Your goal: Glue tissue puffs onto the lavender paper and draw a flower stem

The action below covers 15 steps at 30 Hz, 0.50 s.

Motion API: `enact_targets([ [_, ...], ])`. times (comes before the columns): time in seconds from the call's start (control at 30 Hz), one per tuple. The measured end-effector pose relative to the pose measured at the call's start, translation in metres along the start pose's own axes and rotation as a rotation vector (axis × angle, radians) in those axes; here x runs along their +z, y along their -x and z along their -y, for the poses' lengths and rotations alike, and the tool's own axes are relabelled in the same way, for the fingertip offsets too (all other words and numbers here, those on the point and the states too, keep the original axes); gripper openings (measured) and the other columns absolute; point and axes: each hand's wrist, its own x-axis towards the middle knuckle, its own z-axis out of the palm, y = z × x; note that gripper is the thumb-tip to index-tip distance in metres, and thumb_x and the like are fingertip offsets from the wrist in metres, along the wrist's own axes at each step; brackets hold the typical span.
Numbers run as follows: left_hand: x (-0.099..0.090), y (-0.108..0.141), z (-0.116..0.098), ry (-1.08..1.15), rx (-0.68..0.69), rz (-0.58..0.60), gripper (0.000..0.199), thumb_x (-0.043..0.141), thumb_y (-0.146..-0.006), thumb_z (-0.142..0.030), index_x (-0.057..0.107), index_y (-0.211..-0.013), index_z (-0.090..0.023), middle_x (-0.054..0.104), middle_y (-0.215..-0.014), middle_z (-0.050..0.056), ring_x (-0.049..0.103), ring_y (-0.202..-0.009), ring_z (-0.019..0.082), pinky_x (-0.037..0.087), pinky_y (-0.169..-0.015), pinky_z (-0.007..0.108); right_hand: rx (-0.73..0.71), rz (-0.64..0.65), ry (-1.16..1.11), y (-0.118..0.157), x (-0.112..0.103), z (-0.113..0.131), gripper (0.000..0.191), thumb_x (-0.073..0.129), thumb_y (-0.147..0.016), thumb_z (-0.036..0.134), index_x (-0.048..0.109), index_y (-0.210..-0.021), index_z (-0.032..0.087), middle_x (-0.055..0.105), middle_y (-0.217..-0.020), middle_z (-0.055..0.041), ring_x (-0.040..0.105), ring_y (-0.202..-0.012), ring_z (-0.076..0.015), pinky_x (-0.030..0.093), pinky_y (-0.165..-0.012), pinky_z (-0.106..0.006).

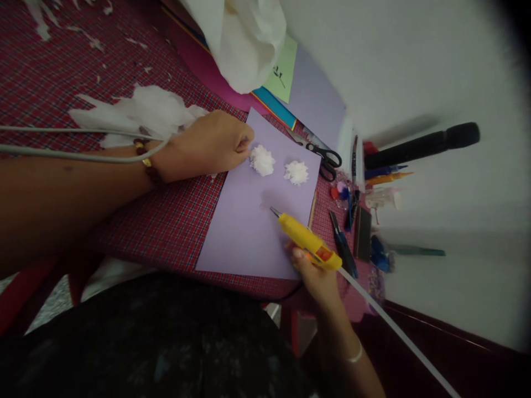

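Observation:
My right hand (312, 271) grips a yellow glue gun (305, 235), its metal tip just above the purple sheet (244, 221). A long white glue stick (398, 331) sticks out of the gun's rear. Two fluffy white paper tufts (262, 161) (296, 172) sit side by side on the sheet's upper part. Beside the left tuft, over the sheet's edge, my left hand (219, 141) is closed with its fingers curled in; whatever it holds, if anything, is hidden. A small glossy spot shows on the sheet near the gun's tip.
Torn white paper (145, 110) lies left on the red checked cloth (166, 221). Black-handled scissors (323, 155), a blue cutter (343, 246) and a dark block (363, 234) lie on the right. White material (249, 50) is at the top, and a pale cable (83, 155) crosses my left wrist.

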Motion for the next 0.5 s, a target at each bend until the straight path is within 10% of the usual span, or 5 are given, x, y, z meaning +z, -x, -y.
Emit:
enact_targets([
  [0.5,0.0019,-0.0018,0.0028,-0.002,-0.025,0.004,0.025,0.043,-0.088,-0.029,0.058,-0.072,-0.017,0.049,-0.063,0.002,0.043,-0.061,0.016,0.028,-0.061,0.031,0.074,-0.017,-0.013,-0.0001,0.0007,0.0009,0.026,0.067,-0.079,0.046,0.062,-0.084,0.021,0.06,-0.071,-0.0022,0.054,-0.061,-0.0151,0.046,-0.051,-0.027],
])
